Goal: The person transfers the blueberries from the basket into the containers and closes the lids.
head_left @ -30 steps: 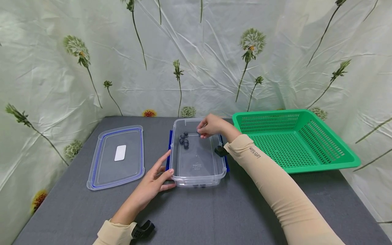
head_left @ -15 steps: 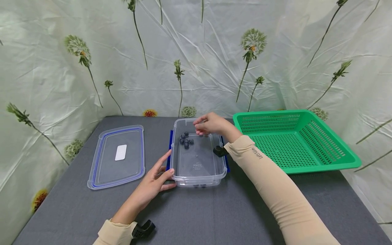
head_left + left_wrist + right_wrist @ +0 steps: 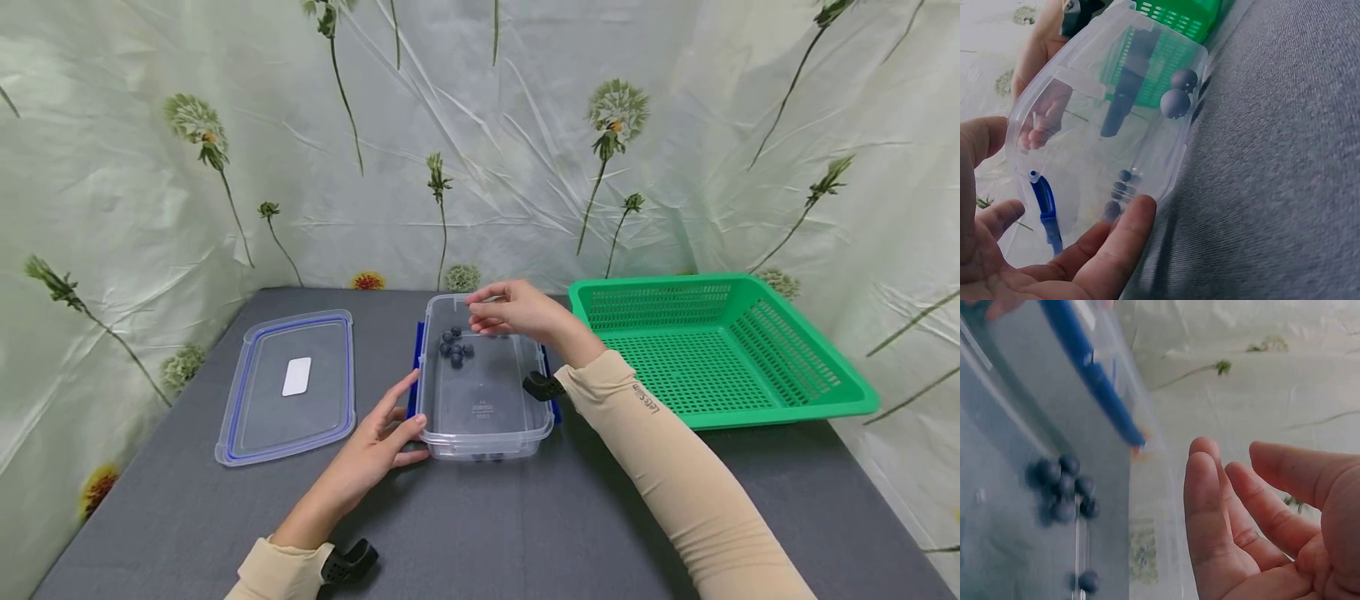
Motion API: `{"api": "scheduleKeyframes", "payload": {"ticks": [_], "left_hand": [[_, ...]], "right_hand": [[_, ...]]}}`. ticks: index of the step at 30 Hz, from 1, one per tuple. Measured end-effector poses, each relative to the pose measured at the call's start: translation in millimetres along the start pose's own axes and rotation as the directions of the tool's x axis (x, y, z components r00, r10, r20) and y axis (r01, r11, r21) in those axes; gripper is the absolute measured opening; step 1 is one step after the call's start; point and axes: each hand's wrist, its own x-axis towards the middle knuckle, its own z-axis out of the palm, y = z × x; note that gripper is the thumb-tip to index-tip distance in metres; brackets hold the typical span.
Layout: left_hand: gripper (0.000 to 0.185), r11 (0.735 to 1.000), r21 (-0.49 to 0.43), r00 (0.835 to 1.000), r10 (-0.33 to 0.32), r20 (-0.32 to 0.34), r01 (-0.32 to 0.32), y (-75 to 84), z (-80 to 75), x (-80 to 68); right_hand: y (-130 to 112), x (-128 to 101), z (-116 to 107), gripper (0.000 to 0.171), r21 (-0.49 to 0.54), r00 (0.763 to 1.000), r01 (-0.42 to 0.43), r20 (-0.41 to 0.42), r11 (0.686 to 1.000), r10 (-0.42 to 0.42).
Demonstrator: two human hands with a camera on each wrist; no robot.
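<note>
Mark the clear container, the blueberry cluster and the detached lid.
clear container (image 3: 483,433): head view, near rim.
blueberry cluster (image 3: 454,347): head view, middle of the berries on the container floor.
lid (image 3: 255,417): head view, clear panel inside its blue seal.

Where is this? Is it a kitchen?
Probably not a kitchen: more like a makeshift table setup. A flower-printed sheet hangs behind the grey table, which holds a clear box and a green basket.

Both hands (image 3: 371,450) (image 3: 517,311) forward, fingers relaxed
</note>
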Motion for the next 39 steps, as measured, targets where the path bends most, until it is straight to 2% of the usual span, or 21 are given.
{"api": "scheduleKeyframes", "payload": {"ticks": [5, 9, 14, 19, 23, 28, 34, 39], "left_hand": [[0.062, 0.998, 0.054, 0.999, 0.013, -0.033, -0.011, 6.6, -7.4, -1.7], [0.061, 0.994, 0.098, 0.997, 0.051, -0.059, -0.045, 15.6, -22.5, -6.0], [0.059, 0.979, 0.189, 0.984, 0.104, -0.146, -0.075, 27.4, -55.5, -18.9], [0.060, 0.932, 0.352, 0.961, 0.169, -0.217, -0.084, 33.9, -93.9, -34.2], [0.061, 0.896, 0.440, 0.945, 0.194, -0.263, -0.061, 32.5, -121.4, -43.1], [0.062, 0.868, 0.496, 0.926, 0.204, -0.317, -0.021, 24.0, -151.7, -50.0], [0.064, 0.844, 0.531, 0.916, 0.154, -0.371, 0.073, 14.3, -181.8, -56.2], [0.067, 0.819, 0.553, 0.913, 0.098, -0.396, 0.152, 9.3, -196.7, -56.2]], "right_hand": [[-7, -9, 20, 0.036, -0.004, 0.997, 0.066, 0.047, 0.998, -0.066], [-15, -15, 42, 0.041, -0.005, 0.991, 0.102, 0.083, 0.995, -0.101], [-27, -19, 79, 0.045, -0.040, 0.986, 0.128, 0.112, 0.991, -0.123], [-33, -18, 117, 0.051, -0.131, 0.985, 0.136, 0.121, 0.982, -0.121], [-29, -11, 144, 0.055, -0.169, 0.989, 0.108, 0.121, 0.980, -0.088], [-21, -1, 169, 0.055, -0.186, 0.992, 0.085, 0.108, 0.979, -0.066], [-13, 8, 193, 0.056, -0.189, 0.996, 0.072, 0.069, 0.979, -0.060], [-10, 15, 207, 0.056, -0.196, 0.996, 0.079, 0.045, 0.977, -0.071]]}}
